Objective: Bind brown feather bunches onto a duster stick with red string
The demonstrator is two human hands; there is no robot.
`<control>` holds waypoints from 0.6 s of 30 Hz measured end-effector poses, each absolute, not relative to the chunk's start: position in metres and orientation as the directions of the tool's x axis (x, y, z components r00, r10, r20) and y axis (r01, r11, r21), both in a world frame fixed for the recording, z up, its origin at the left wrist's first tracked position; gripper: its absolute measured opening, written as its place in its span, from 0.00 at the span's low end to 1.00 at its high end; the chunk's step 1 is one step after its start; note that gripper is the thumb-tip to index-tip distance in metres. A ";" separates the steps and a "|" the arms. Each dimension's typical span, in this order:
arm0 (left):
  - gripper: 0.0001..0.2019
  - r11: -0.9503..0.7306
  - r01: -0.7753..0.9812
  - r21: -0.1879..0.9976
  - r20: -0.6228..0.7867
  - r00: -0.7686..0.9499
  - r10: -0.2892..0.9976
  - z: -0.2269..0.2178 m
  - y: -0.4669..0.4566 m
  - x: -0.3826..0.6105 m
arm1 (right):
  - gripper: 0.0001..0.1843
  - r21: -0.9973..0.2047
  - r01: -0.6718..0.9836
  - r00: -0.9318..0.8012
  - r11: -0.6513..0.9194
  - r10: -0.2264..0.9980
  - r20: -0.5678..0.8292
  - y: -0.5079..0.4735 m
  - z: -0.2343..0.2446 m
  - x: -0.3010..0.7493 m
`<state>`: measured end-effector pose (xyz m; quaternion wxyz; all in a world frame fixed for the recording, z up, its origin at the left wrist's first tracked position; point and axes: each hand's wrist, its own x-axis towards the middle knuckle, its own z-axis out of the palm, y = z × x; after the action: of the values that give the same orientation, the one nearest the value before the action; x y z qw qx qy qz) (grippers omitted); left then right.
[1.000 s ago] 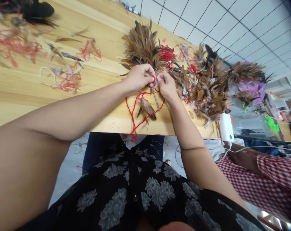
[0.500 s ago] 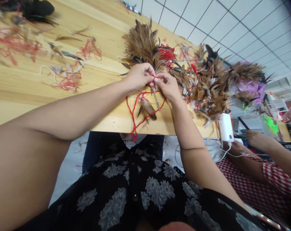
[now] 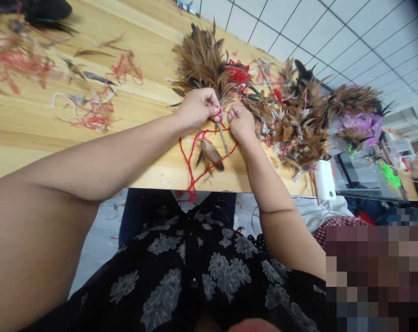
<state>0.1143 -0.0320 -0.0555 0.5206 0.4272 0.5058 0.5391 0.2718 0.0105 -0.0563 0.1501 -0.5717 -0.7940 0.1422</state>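
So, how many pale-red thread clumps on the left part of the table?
3 clear ones: a wide, blurred clump at far left, a small clump right of it, and a lower clump nearest the left forearm. Feather scraps may hide more.

You are using two hands, left (image 3: 197,108) and right (image 3: 242,123), just nearer you than one big fan of brown feathers (image 3: 200,60). One thin stick (image 3: 223,138), one small feather tuft (image 3: 209,154) and at least one red cord (image 3: 192,184) are showing nearer you than the fan. Left of it, three clumps of red thread (image 3: 17,57) and one white string (image 3: 65,97) are lying. Right of it, one pile of red yarn (image 3: 238,74), one purple bag (image 3: 362,127), one white device (image 3: 325,180) and one green tangle (image 3: 390,175) are sitting.
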 end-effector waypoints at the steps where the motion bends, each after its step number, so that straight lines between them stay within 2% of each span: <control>1: 0.14 0.050 -0.127 0.991 -0.062 -0.094 0.994 -0.056 -0.032 0.114 | 0.14 -0.329 0.899 -0.291 0.289 0.956 0.046 0.005 -0.050 0.270; 4: 0.16 0.044 -0.118 0.992 -0.057 -0.107 0.993 -0.056 -0.033 0.115 | 0.10 -0.159 0.954 -0.261 0.253 0.965 -0.031 -0.008 -0.036 0.265; 6: 0.16 0.047 -0.111 0.993 -0.060 -0.118 0.991 -0.055 -0.033 0.114 | 0.12 -0.102 0.964 -0.253 0.247 0.966 -0.052 -0.011 -0.032 0.264; 18: 0.18 0.100 -0.050 0.994 -0.105 -0.120 0.987 -0.047 -0.039 0.118 | 0.21 0.024 0.980 -0.194 0.196 0.979 -0.062 -0.004 -0.033 0.273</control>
<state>0.1185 -0.0390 -0.0472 0.5043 0.4309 0.5436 0.5143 0.2725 -0.0042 -0.0326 -0.0319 -0.6339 -0.7727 0.0103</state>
